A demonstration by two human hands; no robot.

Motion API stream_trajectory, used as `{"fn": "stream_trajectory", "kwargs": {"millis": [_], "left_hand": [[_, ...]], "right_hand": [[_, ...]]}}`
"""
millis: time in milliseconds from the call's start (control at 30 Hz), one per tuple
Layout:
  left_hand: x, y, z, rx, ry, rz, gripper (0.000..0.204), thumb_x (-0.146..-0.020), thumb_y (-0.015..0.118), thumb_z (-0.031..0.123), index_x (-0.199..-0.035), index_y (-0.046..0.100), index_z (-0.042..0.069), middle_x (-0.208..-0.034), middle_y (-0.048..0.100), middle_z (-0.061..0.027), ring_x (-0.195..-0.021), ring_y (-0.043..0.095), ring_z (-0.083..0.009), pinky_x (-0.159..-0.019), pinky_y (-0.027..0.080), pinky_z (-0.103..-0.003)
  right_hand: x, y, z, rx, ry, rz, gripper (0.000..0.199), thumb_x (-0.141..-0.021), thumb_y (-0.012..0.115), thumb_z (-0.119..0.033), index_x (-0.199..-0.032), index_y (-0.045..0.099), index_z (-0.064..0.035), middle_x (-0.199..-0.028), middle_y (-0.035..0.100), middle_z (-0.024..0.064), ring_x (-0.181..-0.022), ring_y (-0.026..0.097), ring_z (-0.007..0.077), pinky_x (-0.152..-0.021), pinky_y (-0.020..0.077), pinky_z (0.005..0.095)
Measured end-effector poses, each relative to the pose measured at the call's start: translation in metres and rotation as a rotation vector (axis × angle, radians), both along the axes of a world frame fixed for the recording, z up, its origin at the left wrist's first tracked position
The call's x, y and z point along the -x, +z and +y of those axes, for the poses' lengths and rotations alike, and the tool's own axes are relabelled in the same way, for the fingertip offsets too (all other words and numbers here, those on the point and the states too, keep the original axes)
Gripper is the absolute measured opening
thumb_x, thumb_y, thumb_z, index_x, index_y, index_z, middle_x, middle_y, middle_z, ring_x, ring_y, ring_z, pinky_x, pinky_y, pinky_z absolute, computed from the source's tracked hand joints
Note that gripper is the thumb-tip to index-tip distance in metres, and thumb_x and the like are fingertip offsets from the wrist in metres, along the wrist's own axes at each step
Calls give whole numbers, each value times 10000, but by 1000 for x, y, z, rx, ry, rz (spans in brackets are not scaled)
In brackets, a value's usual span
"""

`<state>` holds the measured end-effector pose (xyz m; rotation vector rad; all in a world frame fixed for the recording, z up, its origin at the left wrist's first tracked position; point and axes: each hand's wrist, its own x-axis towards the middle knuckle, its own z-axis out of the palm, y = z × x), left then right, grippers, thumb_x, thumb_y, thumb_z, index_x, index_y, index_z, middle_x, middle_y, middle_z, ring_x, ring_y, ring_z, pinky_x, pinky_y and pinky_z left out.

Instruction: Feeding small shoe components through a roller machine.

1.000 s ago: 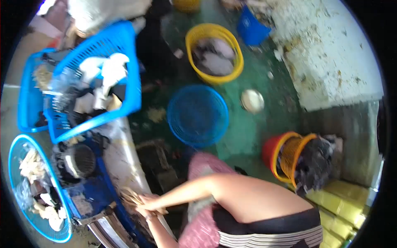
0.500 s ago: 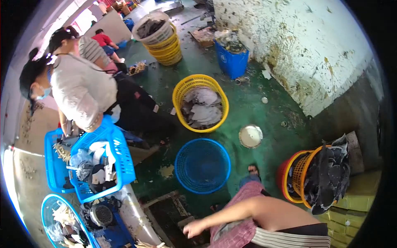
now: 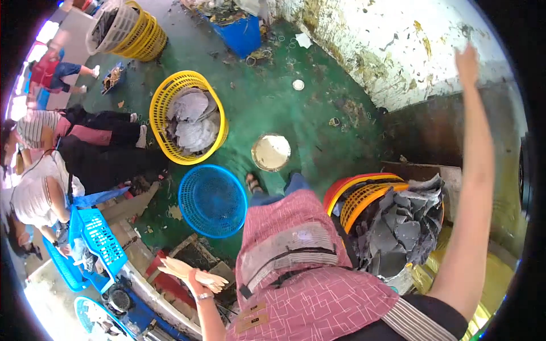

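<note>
Swung up from near the pale strips [image 3: 175,268], the right hand [image 3: 467,63] is now raised before the white wall [image 3: 415,45].
Left hand [image 3: 196,278] closes round their middle beside the pink apron [image 3: 352,287], presumably keeping them bunched; whether the right holds anything, I cannot tell. Beyond, the yellow basket [image 3: 223,136] corrals grey pieces [image 3: 193,122].

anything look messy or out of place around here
Yes. The white wall is blotched with brown and dark stains, a loose white scrap lies on the green floor, and dark grey sheets are heaped untidily past the rim of the orange basket.
</note>
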<state>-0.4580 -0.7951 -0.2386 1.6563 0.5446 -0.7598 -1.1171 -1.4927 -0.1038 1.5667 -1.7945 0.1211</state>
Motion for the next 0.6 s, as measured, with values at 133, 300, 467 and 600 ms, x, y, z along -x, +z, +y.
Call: {"fn": "stream_trajectory", "kwargs": {"millis": [133,300,467,600], "left_hand": [[4,15,-88,-44,-188,56,201,-704,585,238,-789,487,84,-684,504,-46,-602,505,-200,-594,452,-333],[-11,5,-170,-29,-386,-51,186,-696,592,215,-787,487,91,-687,505,-49,-583,510,-212,-555,456,-348],[-22,1,-218,-28,-512,-98,249,-686,592,168,-874,448,89,-693,494,-63,-573,520,-220,-513,470,-348],[-37,-7,-236,-44,-573,-214,411,-671,581,96,-1017,359,116,-732,473,-83,-555,520,-229,-465,481,-349]], "right_hand": [[63,27,-16,158,143,-274,572,-806,498,-375,-1237,349,-30,-1186,432,228,-1109,401,354,-926,335,395],[50,-39,87,-90,363,-622,596,-774,557,-303,-1269,310,-83,-1213,405,172,-1132,376,316,-933,323,393],[32,-63,172,-314,265,-869,589,-778,543,-285,-1280,299,-99,-1267,355,153,-1137,393,291,-929,337,355],[13,-67,200,-400,244,-979,587,-776,547,-274,-1280,298,-105,-1261,354,157,-1046,467,288,-874,389,345]]}}
